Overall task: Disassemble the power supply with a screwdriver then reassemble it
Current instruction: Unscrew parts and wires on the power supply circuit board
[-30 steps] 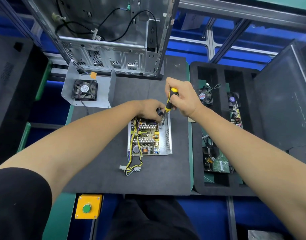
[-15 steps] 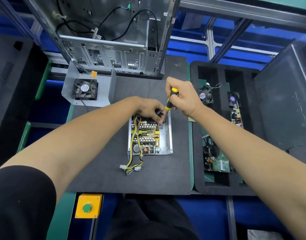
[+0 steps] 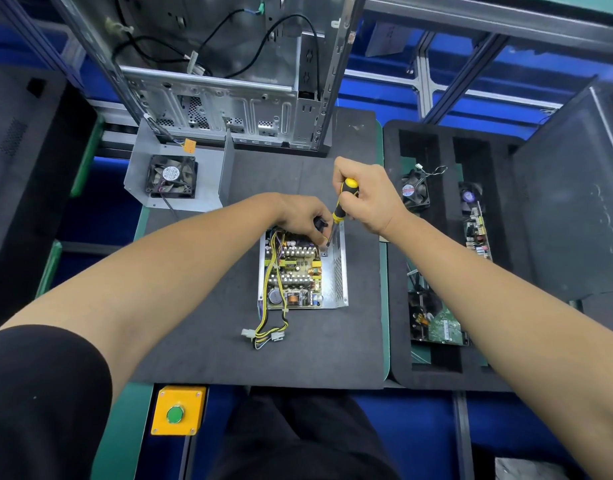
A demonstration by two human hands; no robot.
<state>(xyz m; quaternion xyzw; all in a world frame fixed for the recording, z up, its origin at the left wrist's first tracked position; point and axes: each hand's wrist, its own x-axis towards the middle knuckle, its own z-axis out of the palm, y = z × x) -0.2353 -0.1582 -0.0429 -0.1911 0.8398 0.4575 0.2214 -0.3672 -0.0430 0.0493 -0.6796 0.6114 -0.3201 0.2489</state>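
Our right hand (image 3: 370, 199) gripped the yellow-and-black screwdriver (image 3: 343, 202), tip at the far right corner of the open metal power supply (image 3: 303, 271) mid-table; our left hand (image 3: 303, 216) pinched something small and dark beside it. We judged a slipped tip could gouge the circuit board.

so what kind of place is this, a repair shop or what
Probably a computer assembly or repair workbench: an open power supply lies on a foam mat, a bare computer case stands behind it, and a foam tray holds fans and circuit boards.
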